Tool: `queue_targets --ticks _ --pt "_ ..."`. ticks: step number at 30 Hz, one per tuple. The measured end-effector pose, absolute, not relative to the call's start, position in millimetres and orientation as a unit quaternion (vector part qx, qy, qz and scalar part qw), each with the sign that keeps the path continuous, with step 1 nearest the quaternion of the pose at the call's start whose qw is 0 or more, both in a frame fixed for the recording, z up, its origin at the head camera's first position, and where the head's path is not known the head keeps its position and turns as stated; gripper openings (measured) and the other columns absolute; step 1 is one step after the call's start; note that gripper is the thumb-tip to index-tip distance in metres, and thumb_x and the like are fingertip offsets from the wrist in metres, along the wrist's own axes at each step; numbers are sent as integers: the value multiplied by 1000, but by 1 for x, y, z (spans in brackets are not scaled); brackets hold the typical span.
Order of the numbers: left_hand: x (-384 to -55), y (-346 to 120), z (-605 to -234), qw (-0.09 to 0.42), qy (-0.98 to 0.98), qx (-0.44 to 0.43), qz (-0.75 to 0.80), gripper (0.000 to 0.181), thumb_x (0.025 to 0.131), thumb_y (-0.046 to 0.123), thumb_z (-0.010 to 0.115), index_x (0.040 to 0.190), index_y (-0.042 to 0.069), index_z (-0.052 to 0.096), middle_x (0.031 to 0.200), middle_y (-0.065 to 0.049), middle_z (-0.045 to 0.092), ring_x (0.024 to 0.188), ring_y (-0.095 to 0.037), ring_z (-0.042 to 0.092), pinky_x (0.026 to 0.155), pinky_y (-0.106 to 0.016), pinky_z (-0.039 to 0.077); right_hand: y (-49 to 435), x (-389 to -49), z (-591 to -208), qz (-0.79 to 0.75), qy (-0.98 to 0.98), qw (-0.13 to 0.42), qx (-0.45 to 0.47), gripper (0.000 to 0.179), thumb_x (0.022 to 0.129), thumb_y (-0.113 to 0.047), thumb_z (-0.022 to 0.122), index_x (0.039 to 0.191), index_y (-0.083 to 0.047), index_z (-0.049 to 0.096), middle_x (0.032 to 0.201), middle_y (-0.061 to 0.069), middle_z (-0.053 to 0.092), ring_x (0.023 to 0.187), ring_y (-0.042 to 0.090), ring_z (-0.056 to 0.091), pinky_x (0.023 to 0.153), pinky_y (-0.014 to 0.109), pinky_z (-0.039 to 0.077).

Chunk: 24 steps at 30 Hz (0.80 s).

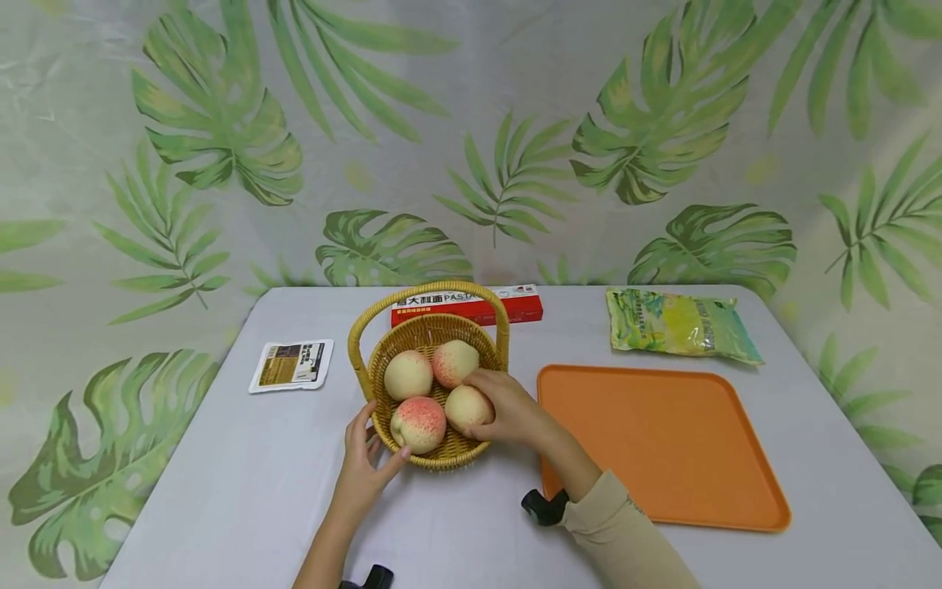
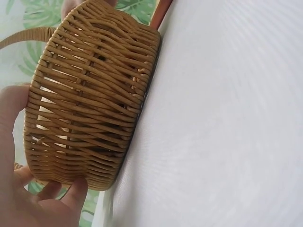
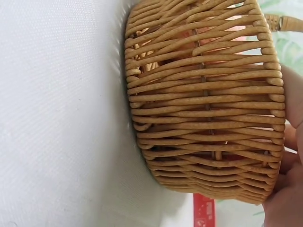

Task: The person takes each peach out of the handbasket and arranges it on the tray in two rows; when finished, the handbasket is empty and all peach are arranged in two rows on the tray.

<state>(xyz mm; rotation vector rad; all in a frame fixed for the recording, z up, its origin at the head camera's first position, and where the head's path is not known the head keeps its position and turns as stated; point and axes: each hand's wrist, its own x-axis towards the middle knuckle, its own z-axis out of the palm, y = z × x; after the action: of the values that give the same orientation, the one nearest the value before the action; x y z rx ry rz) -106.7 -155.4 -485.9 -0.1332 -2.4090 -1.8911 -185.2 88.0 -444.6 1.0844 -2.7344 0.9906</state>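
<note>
A round wicker basket (image 1: 450, 460) with an arched handle stands on the table with several peaches in it. My left hand (image 1: 362, 462) holds the basket's rim on its near left side, thumb close to a red-blushed peach (image 1: 419, 425). In the left wrist view, the left hand's fingers (image 2: 75, 194) lie against the woven wall. My right hand (image 1: 511, 409) reaches over the right side of the rim and grips a pale peach (image 1: 468, 409) inside. Two more peaches sit behind, a pale peach (image 1: 408, 375) and a blushed peach (image 1: 455, 363). The right wrist view hides the gripped peach behind the wicker.
An orange tray (image 1: 655, 442) lies right of the basket. Behind the basket is a red and white pasta box (image 1: 522, 307). A green and yellow packet (image 1: 680, 325) lies at the back right, and a flat brown and white packet (image 1: 291, 366) at the left.
</note>
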Motion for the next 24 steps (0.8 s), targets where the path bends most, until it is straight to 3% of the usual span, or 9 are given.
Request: queue_targets --ticks 15,21,24 --pt "-107 -155 -488 38 -779 -43 -625 83 80 16 70 142 14 15 141 -17 9 123 -35 23 103 -47 22 93 -177 -440 380 -865 25 327 63 66 -25 77 120 -2 53 122 10 50 115 26 40 92 44 39" --pt "-108 -155 -489 35 -771 -44 -634 83 80 15 70 142 15 15 140 -16 9 123 -33 22 104 -45 22 98 -170 -428 416 -856 57 302 64 65 -26 79 121 -7 53 124 5 49 114 21 40 91 43 40" --pt "-103 -152 -475 30 -772 -42 -634 83 80 10 69 142 8 14 139 -20 9 123 -36 22 103 -47 22 106 -164 -419 436 -846 88 293 64 65 -24 80 121 -9 54 125 4 48 116 20 39 92 43 40"
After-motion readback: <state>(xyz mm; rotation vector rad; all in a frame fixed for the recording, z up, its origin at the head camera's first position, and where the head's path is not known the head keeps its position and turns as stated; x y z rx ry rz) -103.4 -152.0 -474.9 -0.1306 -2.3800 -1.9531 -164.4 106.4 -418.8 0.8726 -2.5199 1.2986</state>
